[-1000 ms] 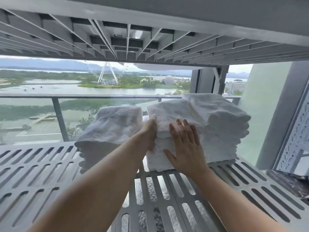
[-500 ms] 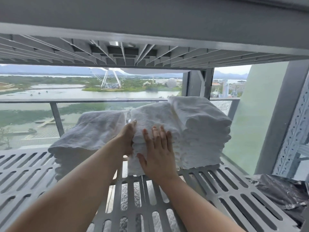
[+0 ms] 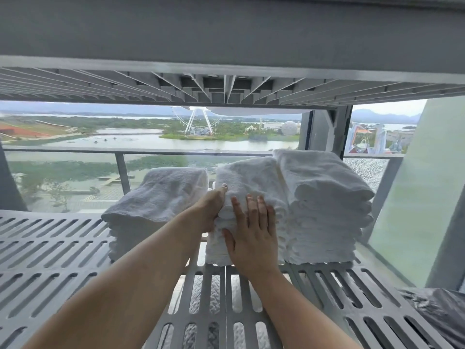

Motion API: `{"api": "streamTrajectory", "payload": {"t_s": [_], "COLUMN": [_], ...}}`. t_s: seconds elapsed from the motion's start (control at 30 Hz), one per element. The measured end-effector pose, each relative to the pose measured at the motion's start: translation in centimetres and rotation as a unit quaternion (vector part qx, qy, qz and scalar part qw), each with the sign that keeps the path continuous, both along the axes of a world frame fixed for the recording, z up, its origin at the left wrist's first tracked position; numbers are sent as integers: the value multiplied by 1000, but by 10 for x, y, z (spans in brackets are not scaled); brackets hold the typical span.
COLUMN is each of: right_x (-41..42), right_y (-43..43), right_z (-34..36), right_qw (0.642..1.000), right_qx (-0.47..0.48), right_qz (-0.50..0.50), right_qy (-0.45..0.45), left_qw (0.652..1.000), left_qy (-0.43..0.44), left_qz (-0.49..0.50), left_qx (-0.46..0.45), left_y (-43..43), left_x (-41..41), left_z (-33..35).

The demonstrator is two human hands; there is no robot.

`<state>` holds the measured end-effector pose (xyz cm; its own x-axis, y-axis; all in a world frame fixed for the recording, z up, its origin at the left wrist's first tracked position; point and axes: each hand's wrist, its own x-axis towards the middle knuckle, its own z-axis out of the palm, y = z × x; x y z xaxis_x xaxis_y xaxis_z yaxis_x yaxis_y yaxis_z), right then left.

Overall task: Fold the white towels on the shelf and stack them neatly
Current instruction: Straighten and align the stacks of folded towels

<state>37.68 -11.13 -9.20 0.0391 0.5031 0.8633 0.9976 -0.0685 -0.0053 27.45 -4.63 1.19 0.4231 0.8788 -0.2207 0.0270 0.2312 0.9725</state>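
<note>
Three stacks of folded white towels stand on a grey slotted shelf (image 3: 63, 253). The left stack (image 3: 161, 195) is the lowest, the middle stack (image 3: 251, 177) is taller, and the right stack (image 3: 324, 205) is the tallest. My right hand (image 3: 251, 238) lies flat, fingers straight, against the front face of the middle stack. My left hand (image 3: 210, 210) rests against that stack's left side, thumb up on its top edge; its other fingers are hidden between the left and middle stacks.
Another grey shelf (image 3: 226, 46) hangs low just above the towels. Behind the stacks are a glass railing (image 3: 120, 167) and a grey post (image 3: 324, 132). A dark crumpled plastic bag (image 3: 440, 313) lies at the shelf's front right corner.
The view has shifted, so the stacks sit further right and lower in frame. Both hands keep their places on the middle stack, the right hand sliding slightly lower on its front.
</note>
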Motion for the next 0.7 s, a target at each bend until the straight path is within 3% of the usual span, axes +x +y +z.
{"api": "streamTrajectory", "payload": {"t_s": [0.07,0.13,0.23,0.33,0.5,0.7], "right_x": [-1,-3,-5,-4,0,4], "right_y": [-2,-5,-11,-18,-29,-25], "right_z": [2,4,6,6,2,-1], "right_qw": [1000,1000,1000,999,998,998], "right_qx": [-4,-10,-18,-31,-51,-61], "right_qz": [-3,-5,3,22,22,13], "right_qy": [-1,0,1,-5,-25,-18], "left_qw": [998,979,876,805,756,703], "left_qy": [65,146,293,307,356,494], "left_qz": [0,41,75,12,-101,-133], "left_qx": [27,135,375,508,540,494], "left_y": [0,6,16,23,37,65], "left_x": [-1,0,-2,15,66,97], "left_z": [3,7,19,36,50,39]}}
